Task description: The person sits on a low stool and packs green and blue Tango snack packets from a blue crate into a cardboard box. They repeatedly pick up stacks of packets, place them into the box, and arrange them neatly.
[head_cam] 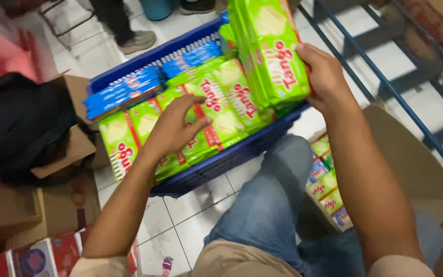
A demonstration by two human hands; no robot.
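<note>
- Blue plastic crate (262,143) sits on the white tiled floor (180,220) in front of the person's knee; it is the largest item and carries the stock.
- Cardboard boxes (62,205) stand at the left edge of the view, with a dark bundle (21,123) on top; another person's shoe (137,41) shows beyond the crate.
- Green snack packets lying flat (221,107) fill the near half of the crate in overlapping rows; blue packets (124,92) line the far side.
- Upright stack of green packets (270,51) is held over the crate's right end, tilted slightly.
- Right hand (324,77): fingers closed around the side of the upright stack, thumb toward the camera.
- Left hand (178,125): fingers spread and pressed flat on the lying packets, gripping nothing.
- More mixed packets (326,184) lie low beside the right leg.
- Handling judgement: the packets look light, with glossy film wrap likely to slide, and contents probably brittle. A stack is best taken across its long edges with even pressure, not squeezed at the middle.
</note>
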